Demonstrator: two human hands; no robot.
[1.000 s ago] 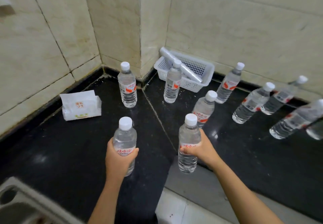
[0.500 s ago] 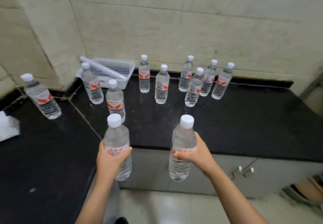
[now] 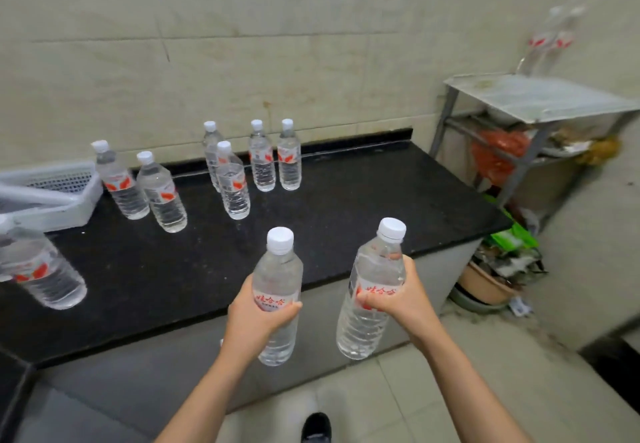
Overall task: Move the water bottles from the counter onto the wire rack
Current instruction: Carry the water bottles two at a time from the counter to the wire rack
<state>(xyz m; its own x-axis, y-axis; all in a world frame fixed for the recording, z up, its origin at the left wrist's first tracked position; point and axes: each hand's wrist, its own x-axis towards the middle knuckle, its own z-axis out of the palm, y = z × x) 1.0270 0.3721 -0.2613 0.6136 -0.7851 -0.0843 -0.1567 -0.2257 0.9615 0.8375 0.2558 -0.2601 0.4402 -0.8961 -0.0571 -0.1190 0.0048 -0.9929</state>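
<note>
Held bottles (image 3: 278,269) (image 3: 377,269) moved rightward | left hand (image 3: 258,318), right hand (image 3: 405,299) grip 1 each | counter (image 3: 346,200): 7 bottles (image 3: 261,165)

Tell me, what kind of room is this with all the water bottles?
Probably a simple kitchen or back storeroom. A black stone counter runs along a tiled wall, water bottles stand on it, and a cluttered metal rack fills the corner.

Reaching forward side by side, the left hand (image 3: 258,314) grips the left bottle (image 3: 278,269) at its label; the right hand (image 3: 405,295) grips the right bottle (image 3: 377,269), fingers (image 3: 372,300) curled round, caps upward.
</note>
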